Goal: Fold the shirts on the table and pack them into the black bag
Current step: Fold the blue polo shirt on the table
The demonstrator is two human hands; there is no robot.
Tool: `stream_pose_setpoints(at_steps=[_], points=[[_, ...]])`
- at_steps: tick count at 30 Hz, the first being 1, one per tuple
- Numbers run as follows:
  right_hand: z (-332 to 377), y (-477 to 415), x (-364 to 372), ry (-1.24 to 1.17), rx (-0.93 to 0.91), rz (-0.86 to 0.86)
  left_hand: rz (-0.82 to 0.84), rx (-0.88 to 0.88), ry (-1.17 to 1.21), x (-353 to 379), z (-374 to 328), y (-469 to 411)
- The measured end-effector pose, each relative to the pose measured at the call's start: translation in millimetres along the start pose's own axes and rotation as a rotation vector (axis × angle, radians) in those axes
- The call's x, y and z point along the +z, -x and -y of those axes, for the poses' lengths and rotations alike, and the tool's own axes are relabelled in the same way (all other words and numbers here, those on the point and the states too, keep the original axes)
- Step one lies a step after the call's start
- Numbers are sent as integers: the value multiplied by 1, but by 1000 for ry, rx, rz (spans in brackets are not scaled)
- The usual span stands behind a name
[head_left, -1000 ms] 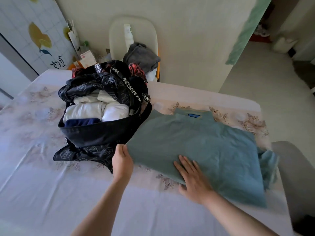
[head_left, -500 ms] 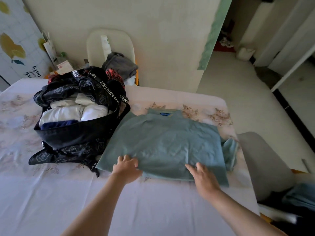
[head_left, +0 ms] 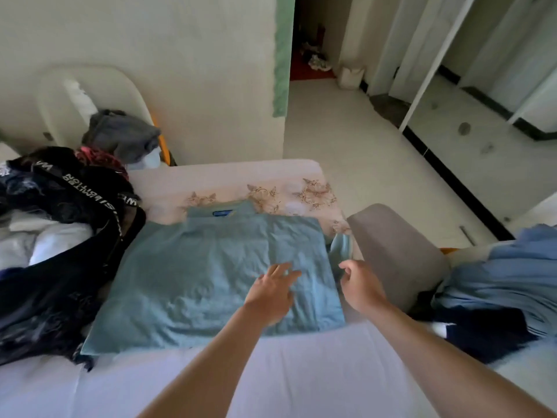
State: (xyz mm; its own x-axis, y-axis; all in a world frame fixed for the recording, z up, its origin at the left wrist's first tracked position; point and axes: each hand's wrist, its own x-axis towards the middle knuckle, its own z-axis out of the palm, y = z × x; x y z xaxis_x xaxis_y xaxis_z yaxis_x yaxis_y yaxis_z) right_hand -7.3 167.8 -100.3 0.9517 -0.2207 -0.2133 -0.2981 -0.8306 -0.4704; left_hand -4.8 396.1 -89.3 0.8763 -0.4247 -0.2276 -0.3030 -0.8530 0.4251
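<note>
White cloth covers the table (head_left: 301,375), and the black bag (head_left: 60,294) sits open on its left, with folded white clothes inside. Touching the bag lies the teal shirt (head_left: 205,267), flat, with its collar away from the person. The left hand (head_left: 271,294) rests on the shirt's right half, fingers spread. The right hand (head_left: 360,286) is at the shirt's right edge with fingers loosely curled; whether it pinches cloth I cannot tell. The sleeve (head_left: 340,245) sticks out just past that edge. Folding looks partway done. The next move probably calls for bringing the sleeve over the body while the left hand pins the cloth.
</note>
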Motion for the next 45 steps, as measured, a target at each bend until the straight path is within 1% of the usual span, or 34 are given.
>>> stream_pose_setpoints(at_steps=[3,5,8,11,13,15,17,20,22,23,25,27,29,31,33,34,37,39,41,43,44,45], points=[[-13,-25,-7,80,-69,-55,79,81,-110,13,-14,-25],[-15,-45,-9,123,-125,-45,121,128,-168,19,-19,-44],[-12,-74,-8,202,-142,-4,166,156,-197,25,-19,-73],[-12,-96,-8,407,-26,63,175,141,-160,27,-17,-98],[-18,-107,-15,462,40,88,92,140,-175,26,-19,-113],[-25,-110,-23,395,93,111,-20,156,-194,23,-24,-127],[-32,-106,-30,330,139,141,-42,186,-194,19,-32,-143],[-38,-91,-36,167,222,150,58,218,-178,20,-47,-170],[-40,-79,-28,23,236,167,137,183,-142,19,-58,-181],[-41,-74,-21,-25,236,147,160,154,-119,19,-64,-188],[-43,-63,-8,-85,221,54,173,108,-84,17,-71,-200],[-46,-55,2,-123,196,-7,210,105,18,10,-77,-208],[-46,-52,5,-169,189,-13,226,103,182,-1,-81,-210],[-41,-51,4,-247,180,-31,229,63,333,-14,-83,-205],[-32,-50,0,-343,169,-49,210,34,408,-26,-84,-198],[-28,-49,-3,-378,179,-26,197,23,430,-32,-83,-195],[-18,-39,-12,-384,235,10,155,-34,451,-46,-77,-186],[-10,-33,-19,-308,237,-15,147,-79,456,-55,-69,-178],[6,-29,-25,-190,194,-52,118,-110,423,-60,-56,-170],[27,-26,-25,-130,115,-42,45,-96,307,-62,-36,-161],[39,-23,-23,-147,85,12,52,-75,211,-61,-25,-157],[49,-20,-19,-202,69,105,84,-60,104,-60,-14,-152]])
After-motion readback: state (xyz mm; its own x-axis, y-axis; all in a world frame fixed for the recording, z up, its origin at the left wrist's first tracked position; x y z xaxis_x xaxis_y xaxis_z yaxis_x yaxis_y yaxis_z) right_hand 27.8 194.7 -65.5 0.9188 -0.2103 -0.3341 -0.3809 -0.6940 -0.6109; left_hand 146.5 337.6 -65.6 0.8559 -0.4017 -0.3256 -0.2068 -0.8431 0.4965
